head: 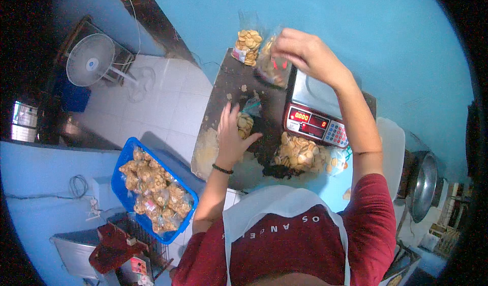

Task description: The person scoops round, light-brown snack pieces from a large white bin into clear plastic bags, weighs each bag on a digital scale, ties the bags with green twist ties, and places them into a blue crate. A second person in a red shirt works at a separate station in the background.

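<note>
A small clear bag of round crackers (245, 126) lies on the dark table beneath my left hand (234, 135). The thumb and fingers of that hand are spread about it; whether they touch it I cannot tell. My right hand (295, 49) is raised at the table's far side, fingers bent, in front of a filled cracker bag (272, 70). It partly hides that bag, and its grip is unclear. Another upright bag of crackers (248, 45) stands to the left. Beside my right forearm sits a digital scale (316, 110) with a lit red display and a steel pan.
An opened-looking larger bag of crackers (299, 154) lies against the scale's front. Left of the table (230, 78), a blue plastic basket (121, 171) holds several filled bags. A standing fan (91, 61) is farther left. At right are a white plastic chair (390, 148) and a metal basin (424, 187).
</note>
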### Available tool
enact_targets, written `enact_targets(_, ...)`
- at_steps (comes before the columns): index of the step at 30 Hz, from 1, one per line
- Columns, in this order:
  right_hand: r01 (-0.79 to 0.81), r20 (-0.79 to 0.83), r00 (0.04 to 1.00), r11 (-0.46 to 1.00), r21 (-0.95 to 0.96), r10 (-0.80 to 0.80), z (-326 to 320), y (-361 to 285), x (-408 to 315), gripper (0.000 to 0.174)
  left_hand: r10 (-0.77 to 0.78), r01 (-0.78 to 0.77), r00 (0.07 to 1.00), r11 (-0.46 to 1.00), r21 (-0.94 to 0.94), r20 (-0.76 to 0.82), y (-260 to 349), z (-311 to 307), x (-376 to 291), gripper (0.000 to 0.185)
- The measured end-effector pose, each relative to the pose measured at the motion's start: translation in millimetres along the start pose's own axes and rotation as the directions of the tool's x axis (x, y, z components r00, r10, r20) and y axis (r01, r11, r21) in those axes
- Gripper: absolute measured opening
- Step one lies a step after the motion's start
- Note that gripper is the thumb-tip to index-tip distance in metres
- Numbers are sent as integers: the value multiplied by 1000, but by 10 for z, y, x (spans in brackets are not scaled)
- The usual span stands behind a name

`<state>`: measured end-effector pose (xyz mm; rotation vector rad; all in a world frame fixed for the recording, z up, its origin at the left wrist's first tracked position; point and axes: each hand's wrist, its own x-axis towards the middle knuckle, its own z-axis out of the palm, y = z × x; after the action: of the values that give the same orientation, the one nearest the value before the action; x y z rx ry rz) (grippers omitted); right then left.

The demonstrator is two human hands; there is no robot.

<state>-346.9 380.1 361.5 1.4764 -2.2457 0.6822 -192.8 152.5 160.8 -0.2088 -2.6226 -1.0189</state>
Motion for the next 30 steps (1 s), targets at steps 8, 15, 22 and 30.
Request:
enact_targets(8,-229,-291,915,953,200,280,-31,-1355,-744,59,62,16,992,795,-606,109,414,-299,-199,111)
enact_targets(15,-613,280,790,688,388,546,1270,-1991,-1975,100,198,87,927,710,-699,317,331,-62,-1114,115)
enact_targets(22,-576,152,800,673,464,580,1152,-2197,-2229,59,291,199,841,619,-760,457,314,209,-1286,114)
enact_targets(30,-512,-58,841,825,241,539,936,-2232,-2417,12,589,-333,607,798,-502,534,729,413,-943,35)
